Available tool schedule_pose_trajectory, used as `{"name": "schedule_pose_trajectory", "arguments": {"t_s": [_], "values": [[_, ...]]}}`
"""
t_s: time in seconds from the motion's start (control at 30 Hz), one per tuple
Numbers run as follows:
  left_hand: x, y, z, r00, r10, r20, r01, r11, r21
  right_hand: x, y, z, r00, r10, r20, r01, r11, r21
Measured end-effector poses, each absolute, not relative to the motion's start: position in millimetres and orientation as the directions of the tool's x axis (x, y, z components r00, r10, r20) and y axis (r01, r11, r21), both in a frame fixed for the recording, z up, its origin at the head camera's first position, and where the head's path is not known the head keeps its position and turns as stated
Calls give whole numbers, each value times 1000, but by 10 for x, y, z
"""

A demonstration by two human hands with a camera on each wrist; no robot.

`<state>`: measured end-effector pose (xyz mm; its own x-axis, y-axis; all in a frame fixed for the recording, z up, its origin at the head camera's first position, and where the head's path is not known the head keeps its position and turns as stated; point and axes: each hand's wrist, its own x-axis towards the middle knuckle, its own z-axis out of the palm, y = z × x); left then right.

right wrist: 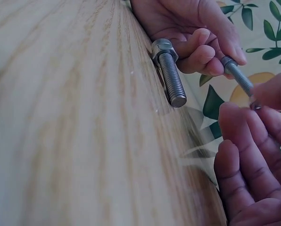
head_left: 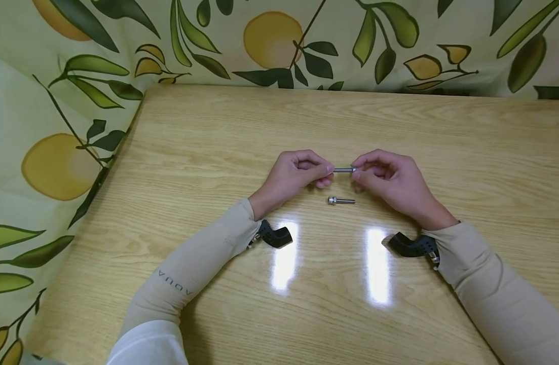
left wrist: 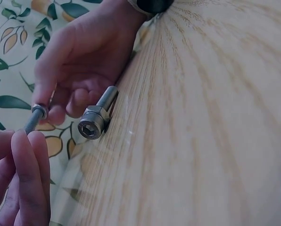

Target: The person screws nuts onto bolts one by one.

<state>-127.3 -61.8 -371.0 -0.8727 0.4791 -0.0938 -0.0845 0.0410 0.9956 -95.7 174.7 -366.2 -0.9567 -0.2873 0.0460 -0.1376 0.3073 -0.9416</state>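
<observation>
My left hand pinches one end of a metal bolt between thumb and fingers, above the table. At the bolt's other end, my right hand pinches a small nut with thumb and fingertips. The threaded shank shows bare between the two hands, and the left fingers partly hide the bolt's head. Just below the hands, a second bolt lies on the table. It has a round hex-socket head, with a nut sitting up by the head.
The wood-grain table has bright light reflections toward the front. A fruit-and-leaf patterned cloth hangs along its back and left sides. Black wrist mounts jut from both sleeves low over the tabletop.
</observation>
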Motion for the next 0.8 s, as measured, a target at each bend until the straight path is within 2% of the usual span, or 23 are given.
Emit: {"name": "schedule_pose_trajectory", "arguments": {"t_s": [0.23, 0.4, 0.6, 0.8], "values": [[-1274, -621, -3729, -870, 485, -88, -78, 41, 996, -958, 1748, -3673, -952, -301, 53, -144, 290, -946], [-1273, -620, -3733, -869, 488, -83, -72, 41, 997, -959, 1743, -3673, -962, -270, 44, -140, 350, -926], [-1277, -622, -3739, -867, 493, -74, -59, 46, 997, -953, 1746, -3664, -956, -289, 49, -141, 307, -941], [-1277, -618, -3732, -866, 494, -77, -61, 47, 997, -961, 1743, -3677, -959, -281, 47, -143, 330, -933]]}}
